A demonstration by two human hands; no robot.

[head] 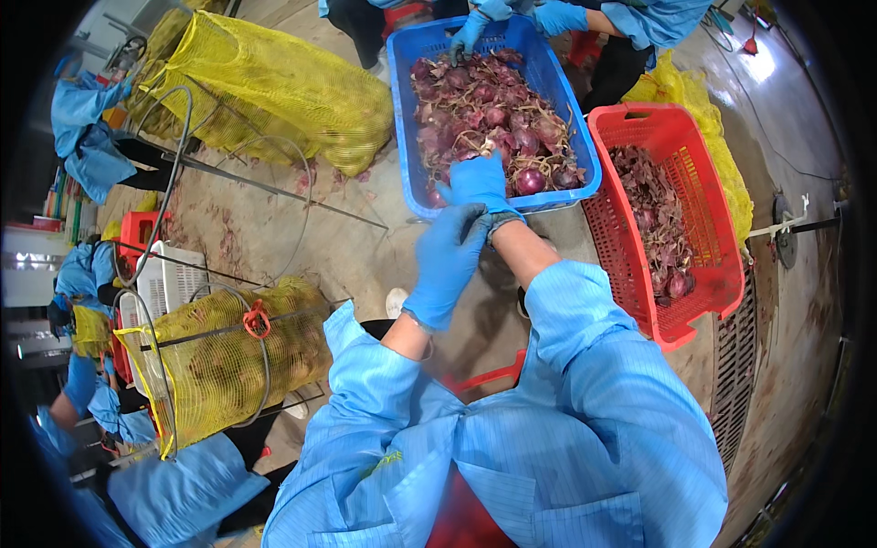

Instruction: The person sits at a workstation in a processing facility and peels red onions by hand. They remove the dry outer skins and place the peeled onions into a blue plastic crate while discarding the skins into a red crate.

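My left hand [449, 264], in a blue glove, pinches the dark-stained cuff [505, 222] of the glove on my right hand [479, 181]. My right hand reaches over the near rim of a blue plastic crate [405, 151], just above the onions. Its thumb stands out to the left; the other fingertips are hidden, so whether they hold anything is unclear. Red onions [497, 116] with dry skins and stringy roots fill the crate. One shiny onion [530, 181] lies right of my right hand.
Right of the blue crate stands a red crate [706, 198] holding loose skins and some onions. Across from me, a co-worker's gloved hand [469, 34] reaches into the blue crate. Yellow mesh sacks [329, 103] and bent metal frames [308, 178] stand on the left.
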